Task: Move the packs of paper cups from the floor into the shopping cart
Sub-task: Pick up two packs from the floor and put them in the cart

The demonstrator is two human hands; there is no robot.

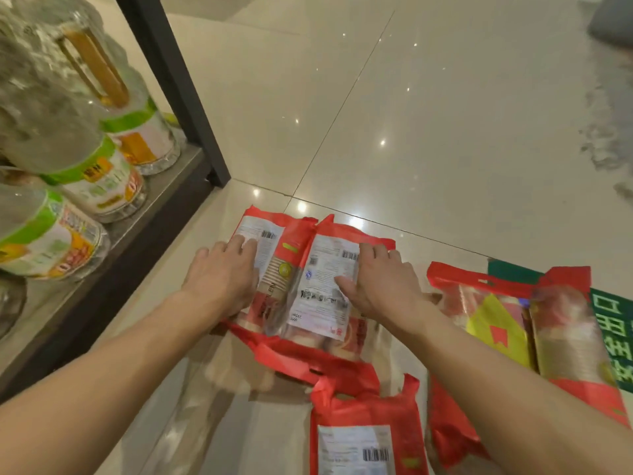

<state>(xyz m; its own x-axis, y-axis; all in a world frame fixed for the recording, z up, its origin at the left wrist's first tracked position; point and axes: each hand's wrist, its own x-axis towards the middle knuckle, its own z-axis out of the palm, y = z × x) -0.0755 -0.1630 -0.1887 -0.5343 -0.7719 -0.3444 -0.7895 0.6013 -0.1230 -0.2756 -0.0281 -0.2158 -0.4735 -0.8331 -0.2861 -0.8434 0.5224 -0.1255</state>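
head view:
L hand: flat on left side of far pack pair, fingers spread, thumb side hidden; not closed on anything I can see.
R hand: on right side of same pair, fingers apart, thumb on white label; pressing, not clamped.
packs: pair lies on tiled floor by shelf; near pack at bottom, right packs just beside.
cart: not in view.
risk 1: slick film + two loose packs, so squeeze from sides prob. lets one slide out.
risk 2: pair overlaps near pack's red handle; lift may drag it.
risk 3: wrapped cups on shelf close to L elbow; could get knocked.
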